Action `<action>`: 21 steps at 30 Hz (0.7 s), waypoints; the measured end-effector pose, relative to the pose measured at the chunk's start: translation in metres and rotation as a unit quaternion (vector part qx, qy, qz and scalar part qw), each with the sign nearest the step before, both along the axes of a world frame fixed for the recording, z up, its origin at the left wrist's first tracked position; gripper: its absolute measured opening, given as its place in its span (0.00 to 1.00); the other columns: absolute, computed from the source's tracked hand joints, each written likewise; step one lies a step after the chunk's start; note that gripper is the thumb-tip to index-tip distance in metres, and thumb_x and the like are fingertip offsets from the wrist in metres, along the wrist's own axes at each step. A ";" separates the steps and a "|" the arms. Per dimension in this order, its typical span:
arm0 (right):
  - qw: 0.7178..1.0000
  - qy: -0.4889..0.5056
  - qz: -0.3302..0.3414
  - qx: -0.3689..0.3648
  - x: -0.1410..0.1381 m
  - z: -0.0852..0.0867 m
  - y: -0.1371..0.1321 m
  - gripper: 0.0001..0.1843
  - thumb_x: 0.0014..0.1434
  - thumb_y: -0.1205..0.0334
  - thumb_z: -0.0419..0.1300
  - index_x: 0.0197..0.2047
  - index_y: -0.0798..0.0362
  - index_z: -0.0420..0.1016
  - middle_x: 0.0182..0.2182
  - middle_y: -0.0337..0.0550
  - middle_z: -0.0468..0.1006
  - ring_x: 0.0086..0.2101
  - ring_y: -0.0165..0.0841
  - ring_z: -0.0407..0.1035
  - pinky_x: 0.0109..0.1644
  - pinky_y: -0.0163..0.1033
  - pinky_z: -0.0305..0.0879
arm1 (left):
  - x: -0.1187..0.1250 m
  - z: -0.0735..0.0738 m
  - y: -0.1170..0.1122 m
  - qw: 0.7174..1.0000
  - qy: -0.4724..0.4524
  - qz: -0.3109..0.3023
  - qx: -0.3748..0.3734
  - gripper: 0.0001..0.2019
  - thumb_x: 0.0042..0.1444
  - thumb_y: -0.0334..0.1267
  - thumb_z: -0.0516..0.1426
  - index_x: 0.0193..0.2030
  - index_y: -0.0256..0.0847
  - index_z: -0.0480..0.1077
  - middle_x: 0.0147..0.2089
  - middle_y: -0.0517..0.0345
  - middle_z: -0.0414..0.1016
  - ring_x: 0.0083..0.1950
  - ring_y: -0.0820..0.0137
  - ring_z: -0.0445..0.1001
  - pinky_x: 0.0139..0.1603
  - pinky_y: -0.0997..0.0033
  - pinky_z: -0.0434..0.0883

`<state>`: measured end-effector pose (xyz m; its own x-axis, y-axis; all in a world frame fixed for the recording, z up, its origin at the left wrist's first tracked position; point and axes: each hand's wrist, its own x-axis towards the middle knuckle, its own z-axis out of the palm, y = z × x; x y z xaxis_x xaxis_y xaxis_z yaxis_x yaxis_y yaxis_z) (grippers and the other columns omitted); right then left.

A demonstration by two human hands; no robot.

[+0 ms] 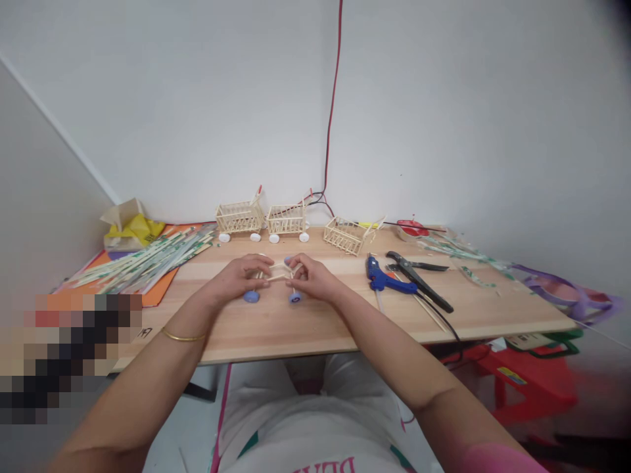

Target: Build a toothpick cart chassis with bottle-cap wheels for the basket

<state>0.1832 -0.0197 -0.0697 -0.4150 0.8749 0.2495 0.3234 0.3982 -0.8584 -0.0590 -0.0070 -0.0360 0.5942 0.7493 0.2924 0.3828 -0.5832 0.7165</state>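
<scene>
Both pinching the stick frame (279, 271) mid-table — left hand (240, 276) and right hand (315, 277) curled closed on it, glue gun (387, 280) at 3 o'clock. I'd grip lightly, keeping the blue wheels (251, 297) flat.

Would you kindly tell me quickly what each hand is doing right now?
The left hand pinches the stick frame at its left end.
The right hand pinches it at its right end.
</scene>
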 end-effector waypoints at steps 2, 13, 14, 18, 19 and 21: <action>1.000 0.000 0.009 -0.004 0.000 0.000 0.000 0.18 0.49 0.56 0.65 0.40 0.50 0.62 0.45 0.41 0.73 0.29 0.26 0.67 0.33 0.33 0.64 | 0.000 -0.001 0.000 1.000 0.002 -0.006 -0.002 0.10 0.49 0.46 0.63 0.36 0.44 0.77 0.52 0.48 0.74 0.55 0.59 0.70 0.60 0.55 0.64; 1.000 -0.010 0.009 -0.011 0.002 0.000 0.002 0.15 0.49 0.57 0.64 0.39 0.53 0.68 0.22 0.31 0.67 0.23 0.25 0.59 0.29 0.31 0.57 | 0.000 -0.002 0.000 1.000 0.021 -0.020 0.012 0.12 0.53 0.46 0.60 0.36 0.40 0.76 0.51 0.47 0.73 0.53 0.61 0.71 0.55 0.60 0.67; 1.000 -0.014 0.008 -0.007 0.002 0.000 0.002 0.15 0.49 0.57 0.64 0.38 0.54 0.69 0.22 0.31 0.67 0.23 0.25 0.59 0.29 0.31 0.57 | 0.000 -0.002 0.000 1.000 0.022 -0.018 0.013 0.12 0.53 0.46 0.59 0.36 0.40 0.76 0.51 0.47 0.73 0.52 0.61 0.71 0.55 0.60 0.67; 1.000 -0.025 -0.003 0.008 0.006 -0.002 0.004 0.16 0.49 0.56 0.65 0.39 0.53 0.68 0.23 0.32 0.69 0.24 0.26 0.61 0.31 0.32 0.58 | 0.001 -0.002 -0.001 0.999 0.025 -0.015 0.017 0.12 0.53 0.45 0.59 0.37 0.40 0.76 0.50 0.47 0.73 0.52 0.61 0.72 0.54 0.60 0.68; 1.000 -0.029 -0.007 0.009 0.006 -0.003 0.004 0.16 0.49 0.56 0.65 0.39 0.53 0.68 0.23 0.32 0.69 0.24 0.27 0.62 0.31 0.32 0.58 | 0.002 -0.002 -0.001 0.999 0.024 -0.013 0.017 0.12 0.53 0.45 0.59 0.37 0.40 0.76 0.50 0.47 0.73 0.51 0.61 0.72 0.54 0.60 0.68; 0.999 -0.033 -0.012 0.011 0.007 -0.004 0.005 0.17 0.49 0.56 0.65 0.40 0.53 0.68 0.24 0.32 0.70 0.25 0.27 0.62 0.32 0.32 0.58 | 0.002 -0.002 -0.001 1.000 0.024 -0.012 0.015 0.12 0.53 0.45 0.59 0.36 0.39 0.76 0.50 0.46 0.73 0.51 0.61 0.72 0.54 0.60 0.68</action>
